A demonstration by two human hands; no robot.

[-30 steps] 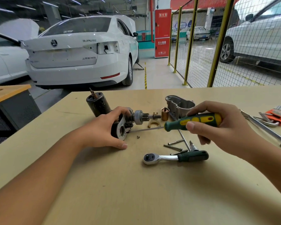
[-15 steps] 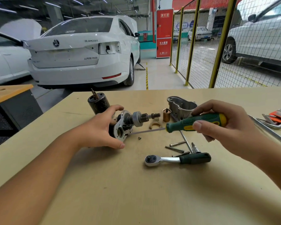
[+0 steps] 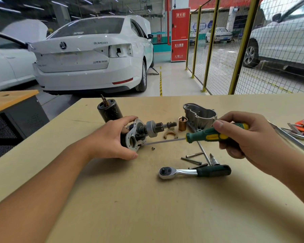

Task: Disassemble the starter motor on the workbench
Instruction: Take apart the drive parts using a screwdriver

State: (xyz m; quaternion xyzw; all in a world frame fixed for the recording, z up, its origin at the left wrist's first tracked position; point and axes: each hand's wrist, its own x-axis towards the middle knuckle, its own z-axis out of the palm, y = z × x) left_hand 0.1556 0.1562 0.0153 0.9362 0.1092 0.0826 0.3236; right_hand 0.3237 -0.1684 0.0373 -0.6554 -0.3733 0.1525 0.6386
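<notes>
Partway through: near the tabletop's far edge our left hand (image 3: 111, 141) fingers grip the starter motor (image 3: 139, 135), right hand (image 3: 242, 135) fingers wrap the screwdriver (image 3: 216, 135) at a plate screw; housing (image 3: 198, 114), bolts (image 3: 191, 159) already off, core left.

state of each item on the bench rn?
Left hand: grips starter.
Right hand: grips screwdriver, tip at starter plate.
Ratchet: lying idle.
Housing: removed, set aside.
Black cylinder: detached, upright.
Bolts: out, loose.
</notes>
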